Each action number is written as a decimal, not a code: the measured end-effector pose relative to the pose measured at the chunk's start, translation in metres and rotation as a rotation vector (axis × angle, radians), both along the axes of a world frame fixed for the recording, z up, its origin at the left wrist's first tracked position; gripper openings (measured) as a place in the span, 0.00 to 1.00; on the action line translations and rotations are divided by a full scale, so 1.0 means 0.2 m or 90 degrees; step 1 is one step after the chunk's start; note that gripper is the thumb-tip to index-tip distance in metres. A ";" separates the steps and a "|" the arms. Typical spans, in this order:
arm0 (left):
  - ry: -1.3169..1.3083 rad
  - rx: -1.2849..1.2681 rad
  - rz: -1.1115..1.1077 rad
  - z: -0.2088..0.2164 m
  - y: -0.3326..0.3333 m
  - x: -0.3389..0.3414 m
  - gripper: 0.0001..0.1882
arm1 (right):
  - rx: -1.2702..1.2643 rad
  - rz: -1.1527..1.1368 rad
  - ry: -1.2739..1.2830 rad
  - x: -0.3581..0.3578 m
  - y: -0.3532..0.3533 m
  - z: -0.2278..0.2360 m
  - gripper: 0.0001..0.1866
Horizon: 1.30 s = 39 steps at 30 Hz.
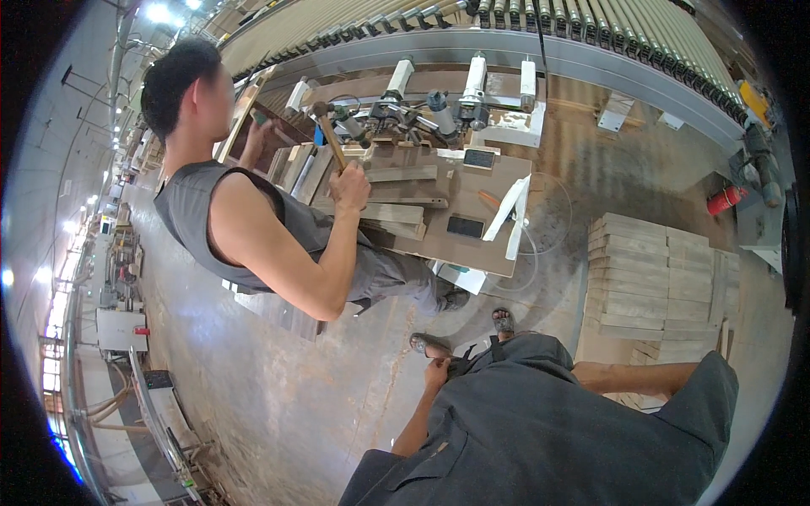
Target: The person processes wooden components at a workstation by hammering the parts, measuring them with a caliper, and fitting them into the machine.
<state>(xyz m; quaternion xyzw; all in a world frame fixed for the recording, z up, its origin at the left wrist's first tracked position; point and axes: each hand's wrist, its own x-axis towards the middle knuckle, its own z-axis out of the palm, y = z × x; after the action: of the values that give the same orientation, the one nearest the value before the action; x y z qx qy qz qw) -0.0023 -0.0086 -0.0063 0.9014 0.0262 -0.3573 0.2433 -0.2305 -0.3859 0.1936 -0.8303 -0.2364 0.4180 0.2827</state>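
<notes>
My left hand [436, 371] is at my waist, its fingers curled beside a dark strap [466, 361] at the edge of my grey shirt [523, 422]. What they grip, if anything, I cannot make out. My right forearm [633, 379] reaches in toward my waist, and the hand at its end is hidden behind the shirt. Ahead on the left, a co-worker in a grey sleeveless top [245, 228] raises a hammer [331, 139] over a brown workbench [472, 181]. Several wooden strips [401, 173] lie on that bench.
Two dark phone-like devices [478, 158] lie on the bench near white strips [509, 205]. Behind it stand machine heads with white cylinders [475, 80]. To my right are stacked wooden boards [634, 266], and beyond them a red fire extinguisher [726, 200]. A thin hose loops over the concrete floor.
</notes>
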 end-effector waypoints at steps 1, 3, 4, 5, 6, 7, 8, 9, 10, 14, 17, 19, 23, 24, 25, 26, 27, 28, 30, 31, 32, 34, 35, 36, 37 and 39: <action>0.004 -0.001 0.010 0.00 -0.01 0.00 0.23 | 0.011 0.003 -0.012 -0.01 0.00 -0.02 0.13; 0.005 0.001 0.017 -0.02 0.01 0.00 0.23 | 0.004 0.001 -0.012 -0.02 0.00 -0.05 0.12; 0.008 0.001 0.022 -0.03 0.02 -0.01 0.23 | -0.003 -0.003 -0.011 -0.03 0.00 -0.07 0.12; 0.008 0.001 0.020 -0.03 0.02 0.00 0.23 | -0.003 -0.005 -0.010 -0.02 0.00 -0.05 0.12; 0.009 0.002 0.016 -0.02 0.00 0.00 0.23 | 0.002 -0.007 -0.017 0.01 -0.01 0.01 0.11; 0.009 0.004 0.011 0.00 -0.01 0.00 0.23 | 0.008 -0.008 -0.024 0.03 -0.01 0.04 0.11; 0.008 0.004 0.012 -0.01 0.00 0.00 0.23 | 0.008 -0.007 -0.025 0.02 -0.01 0.05 0.11; -0.002 0.000 0.004 -0.02 0.01 -0.01 0.23 | 0.012 -0.018 -0.026 0.02 -0.01 0.05 0.11; -0.011 -0.004 -0.004 -0.02 0.02 -0.01 0.23 | 0.015 -0.029 -0.028 0.02 -0.01 0.05 0.11; -0.028 -0.005 -0.017 -0.01 0.00 -0.01 0.23 | 0.021 -0.042 -0.029 0.00 -0.01 0.02 0.12; -0.024 -0.002 -0.031 -0.01 -0.01 0.00 0.23 | -0.005 -0.092 0.012 -0.02 0.00 0.00 0.11; -0.003 0.001 -0.032 -0.03 0.00 0.00 0.23 | 0.011 0.045 -0.048 -0.01 0.00 0.00 0.13; -0.008 -0.030 -0.015 -0.11 0.07 -0.01 0.23 | -0.001 0.015 -0.025 -0.05 0.01 -0.10 0.13; -0.008 -0.030 -0.020 -0.09 0.05 -0.01 0.23 | -0.011 -0.013 -0.013 -0.07 0.01 -0.13 0.12; -0.007 -0.031 -0.025 -0.08 0.04 -0.01 0.23 | -0.020 -0.040 -0.001 -0.09 0.01 -0.16 0.11; -0.007 -0.027 -0.025 -0.06 0.04 -0.01 0.23 | -0.017 -0.040 -0.001 -0.08 0.02 -0.14 0.11; -0.015 -0.022 -0.026 -0.06 0.04 -0.01 0.23 | -0.017 -0.037 0.013 -0.04 0.01 -0.06 0.12; -0.024 -0.016 -0.025 -0.05 0.04 -0.01 0.23 | -0.017 -0.033 0.027 0.01 0.01 0.02 0.12; -0.023 -0.012 -0.027 -0.01 0.00 -0.01 0.23 | -0.018 -0.037 0.021 0.09 0.00 0.21 0.12; -0.027 -0.007 -0.025 0.00 -0.01 -0.01 0.23 | -0.019 -0.037 0.010 0.10 0.00 0.24 0.12; -0.027 -0.006 -0.023 -0.01 0.00 -0.01 0.23 | -0.017 -0.035 0.010 0.10 0.00 0.23 0.12; -0.039 -0.024 -0.026 -0.03 0.02 -0.01 0.23 | -0.016 -0.004 0.011 0.06 0.00 0.14 0.13; -0.038 -0.023 -0.026 -0.05 0.03 -0.01 0.23 | -0.015 -0.003 0.011 0.05 0.01 0.10 0.13; -0.035 -0.022 -0.027 -0.06 0.04 -0.01 0.23 | -0.024 0.012 -0.003 0.04 0.01 0.07 0.13; -0.031 -0.021 -0.028 -0.08 0.04 -0.01 0.24 | -0.032 0.028 -0.017 0.02 0.01 0.04 0.12; -0.037 -0.015 -0.037 -0.08 0.04 -0.01 0.24 | -0.025 0.018 -0.030 0.01 0.01 0.02 0.12</action>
<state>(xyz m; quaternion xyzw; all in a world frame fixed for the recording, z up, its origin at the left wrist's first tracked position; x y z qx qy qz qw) -0.0039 0.0000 -0.0231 0.9087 -0.0113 -0.3385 0.2440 -0.2287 -0.3842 0.1973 -0.8420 -0.2468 0.4066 0.2546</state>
